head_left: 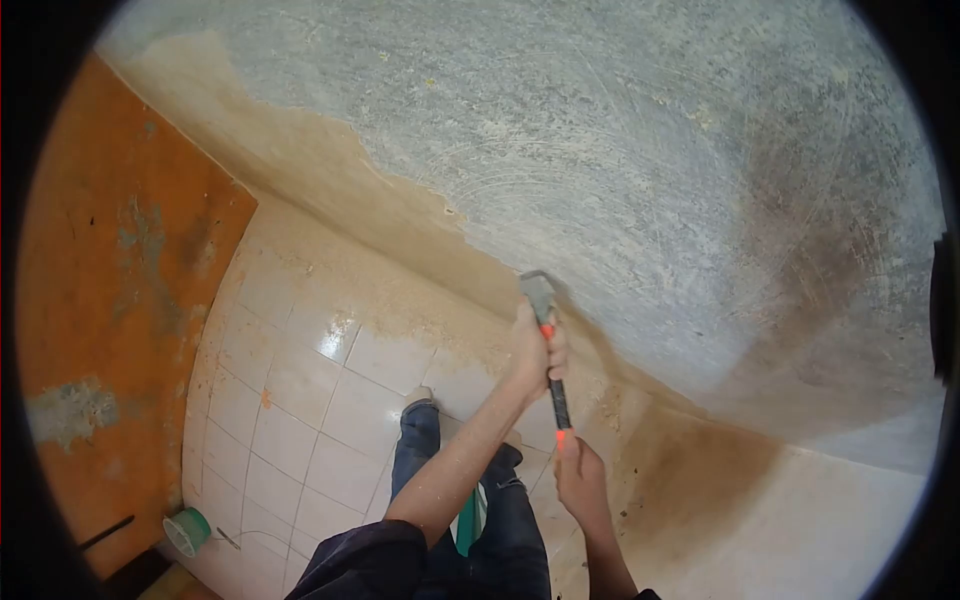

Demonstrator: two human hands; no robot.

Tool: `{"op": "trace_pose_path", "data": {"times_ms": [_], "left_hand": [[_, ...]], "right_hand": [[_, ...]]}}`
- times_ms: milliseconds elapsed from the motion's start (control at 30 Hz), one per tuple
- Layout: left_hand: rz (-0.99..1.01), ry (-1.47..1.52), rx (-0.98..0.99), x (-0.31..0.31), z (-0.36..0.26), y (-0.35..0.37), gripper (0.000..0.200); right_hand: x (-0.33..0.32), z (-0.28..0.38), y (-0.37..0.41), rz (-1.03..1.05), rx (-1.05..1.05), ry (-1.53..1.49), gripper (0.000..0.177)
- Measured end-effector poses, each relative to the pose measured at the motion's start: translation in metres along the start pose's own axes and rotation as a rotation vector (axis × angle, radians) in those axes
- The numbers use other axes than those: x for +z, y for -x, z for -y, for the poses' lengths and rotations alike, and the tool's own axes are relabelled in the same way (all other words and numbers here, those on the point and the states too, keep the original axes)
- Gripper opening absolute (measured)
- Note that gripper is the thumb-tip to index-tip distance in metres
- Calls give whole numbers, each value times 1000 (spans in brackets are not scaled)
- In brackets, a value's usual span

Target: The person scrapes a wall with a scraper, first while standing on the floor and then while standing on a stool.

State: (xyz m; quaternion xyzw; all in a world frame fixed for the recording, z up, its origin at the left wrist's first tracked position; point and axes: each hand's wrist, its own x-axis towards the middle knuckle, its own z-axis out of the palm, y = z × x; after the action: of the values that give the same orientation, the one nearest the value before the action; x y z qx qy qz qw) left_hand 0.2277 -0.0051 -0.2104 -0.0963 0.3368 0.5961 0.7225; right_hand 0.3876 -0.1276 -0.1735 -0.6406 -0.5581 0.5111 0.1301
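A long-handled scraper (538,292) with a grey head and a black and orange handle has its blade at the wall (600,180), by the border between grey scratched surface and tan coating. My left hand (535,348) is wrapped round the handle just below the head. Lower down, my right hand (580,473) is closed on the orange end of the handle. The tan band (400,225) runs along the bottom of the grey area.
Dusty white floor tiles (290,400) lie below, with my shoe (418,396) near the wall. An orange wall (110,280) stands at the left. A green and white bucket (184,533) is at the lower left. Brown dust (690,480) covers the floor at the right.
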Motion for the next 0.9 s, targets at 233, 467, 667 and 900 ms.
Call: {"op": "trace_pose_path", "data": {"times_ms": [233,467,667,900], "left_hand": [[-5,-34,44,-2,-15,-1,49],[4,0,-9,-6,-9,-8,47],[43,3,-95,21,5,15,47],[-26,11,-12,2,-16,0,45]], "right_hand": [[-1,6,-6,-4,42,15,44],[-4,31,-7,-24,-58,54,45],[-18,17,17,-5,144,-133,46],[-4,25,-5,38,57,15,44]]}}
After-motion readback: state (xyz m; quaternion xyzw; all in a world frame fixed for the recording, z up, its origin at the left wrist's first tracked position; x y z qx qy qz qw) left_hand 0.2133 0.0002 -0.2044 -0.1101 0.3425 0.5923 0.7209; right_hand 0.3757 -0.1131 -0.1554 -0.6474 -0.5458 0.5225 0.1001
